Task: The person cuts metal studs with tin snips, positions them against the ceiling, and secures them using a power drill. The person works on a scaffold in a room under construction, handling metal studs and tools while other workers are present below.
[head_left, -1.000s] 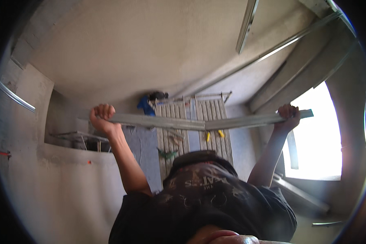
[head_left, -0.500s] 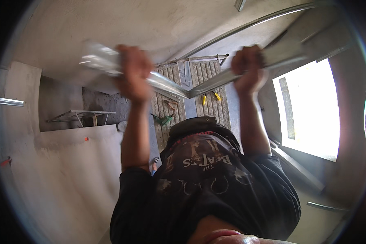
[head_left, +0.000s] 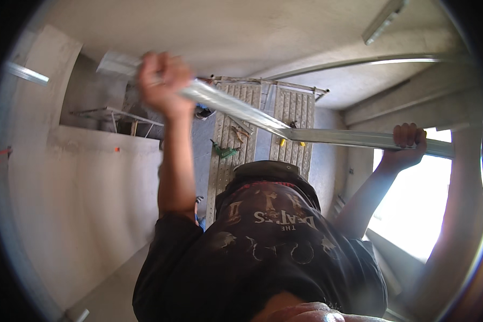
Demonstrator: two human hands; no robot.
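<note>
So the right hand (head_left: 407,146) has swung outward since half a second ago, and the bent metal profile (head_left: 241,111) has opened from a tight V to a much shallower one. It's up in front of the chest, above the slatted platform (head_left: 298,107). Left hand (head_left: 166,86) is fisted around the left half, but it's motion-blurred, and that end of the profile is smeared too. Right hand's wrapped around the other half, thumb hidden. The yellow things (head_left: 282,142) are mostly covered by the profile, and the green tool (head_left: 225,152) is too small to identify.
</note>
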